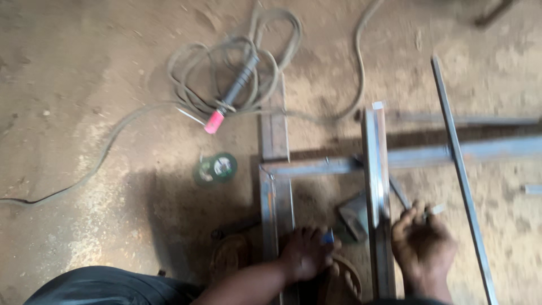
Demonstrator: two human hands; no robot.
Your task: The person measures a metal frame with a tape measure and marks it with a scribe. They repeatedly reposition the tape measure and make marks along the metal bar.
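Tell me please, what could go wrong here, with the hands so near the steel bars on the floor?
1. The left hand and the right hand are bare and rest at cut steel bars; an edge could cut the fingers.
2. The coiled cable with the welding holder lies loose on the dirt floor, close by; someone could trip on it.
3. The long thin bar lies loose across the frame and might slide if knocked.

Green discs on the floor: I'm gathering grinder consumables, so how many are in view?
2: green discs lying overlapped on the dirt floor, left of the metal frame. Others may be hidden.
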